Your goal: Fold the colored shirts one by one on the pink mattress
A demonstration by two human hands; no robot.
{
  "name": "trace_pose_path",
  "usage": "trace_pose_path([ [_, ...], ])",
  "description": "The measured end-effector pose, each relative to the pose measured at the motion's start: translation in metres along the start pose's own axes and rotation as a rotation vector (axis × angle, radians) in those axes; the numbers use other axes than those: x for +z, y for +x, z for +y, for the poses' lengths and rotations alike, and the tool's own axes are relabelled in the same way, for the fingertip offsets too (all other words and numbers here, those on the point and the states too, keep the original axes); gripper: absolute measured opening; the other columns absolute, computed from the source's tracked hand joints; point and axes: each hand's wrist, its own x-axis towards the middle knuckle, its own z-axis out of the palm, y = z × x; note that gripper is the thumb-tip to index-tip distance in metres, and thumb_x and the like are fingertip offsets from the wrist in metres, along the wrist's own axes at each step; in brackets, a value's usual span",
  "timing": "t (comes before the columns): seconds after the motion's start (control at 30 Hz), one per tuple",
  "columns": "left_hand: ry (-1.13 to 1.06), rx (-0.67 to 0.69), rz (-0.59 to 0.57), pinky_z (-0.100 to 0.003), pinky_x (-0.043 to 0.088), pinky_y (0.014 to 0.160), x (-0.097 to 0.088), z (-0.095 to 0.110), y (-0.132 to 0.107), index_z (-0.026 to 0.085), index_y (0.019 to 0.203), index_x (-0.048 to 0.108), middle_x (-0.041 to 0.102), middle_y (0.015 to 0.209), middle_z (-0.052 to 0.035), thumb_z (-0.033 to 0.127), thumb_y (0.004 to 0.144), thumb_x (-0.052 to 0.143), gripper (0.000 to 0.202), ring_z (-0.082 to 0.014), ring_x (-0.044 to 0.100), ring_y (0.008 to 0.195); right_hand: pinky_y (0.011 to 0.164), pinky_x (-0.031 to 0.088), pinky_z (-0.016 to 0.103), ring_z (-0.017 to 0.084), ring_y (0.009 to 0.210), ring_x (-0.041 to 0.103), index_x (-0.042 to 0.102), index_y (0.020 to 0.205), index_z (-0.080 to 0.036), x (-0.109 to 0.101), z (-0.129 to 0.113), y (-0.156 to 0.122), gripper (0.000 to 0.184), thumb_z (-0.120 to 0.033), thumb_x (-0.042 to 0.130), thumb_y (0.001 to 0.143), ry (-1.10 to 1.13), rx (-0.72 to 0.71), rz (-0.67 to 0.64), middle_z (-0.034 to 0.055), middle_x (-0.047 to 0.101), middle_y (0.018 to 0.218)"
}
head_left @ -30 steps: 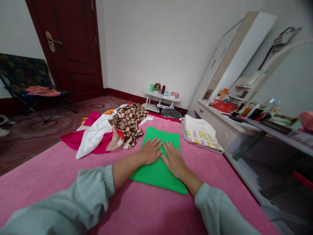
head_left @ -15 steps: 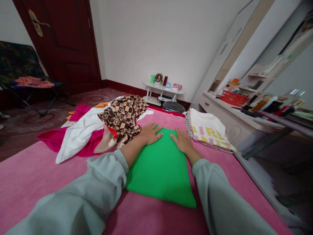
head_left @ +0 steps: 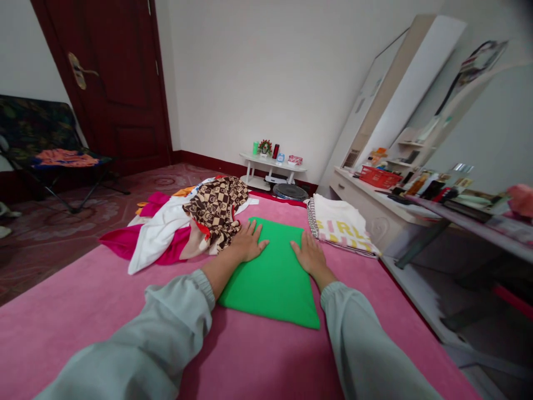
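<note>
I see both palms flat on the green cloth (head_left: 270, 280), mid-bed (head_left: 95, 316) toward the far edge. Left hand (head_left: 249, 244) on the cloth's far-left corner, right hand (head_left: 310, 256) on its right edge. Fingers spread, gripping nothing. Clothes pile (head_left: 183, 230) possibly touches the left hand.

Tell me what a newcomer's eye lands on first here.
The green folded cloth in the middle of the pink bedcover, with the left hand and right hand pressed flat on its far end. Next, the heap of clothes to its left and a folded white shirt to its right.
</note>
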Motion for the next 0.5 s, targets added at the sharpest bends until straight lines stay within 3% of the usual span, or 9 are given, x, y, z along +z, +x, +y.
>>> trace_pose_path([
  [0.37,0.020,0.025,0.047,-0.042,0.014,0.116,0.000,0.006,-0.079,0.007,0.148,0.028,0.016,0.156,-0.0184,0.064,0.091,0.021,0.080,-0.0297,0.015,0.144,0.114,0.016,0.051,0.028,0.145,0.014,0.013,0.152,-0.016,-0.013,0.003,-0.077,0.069,-0.055,0.018,0.096,-0.037,-0.034,-0.045,0.0114,0.017,0.158],
  [0.5,0.075,0.063,-0.021,-0.044,0.018,0.115,-0.017,0.011,-0.110,0.004,0.147,0.028,0.019,0.155,-0.0203,0.058,0.093,0.024,0.076,-0.0306,0.019,0.143,0.113,0.021,0.051,0.029,0.144,0.017,0.022,0.151,-0.013,-0.025,0.005,-0.104,0.066,-0.051,0.023,0.097,-0.073,-0.097,-0.094,0.0135,0.020,0.156],
])
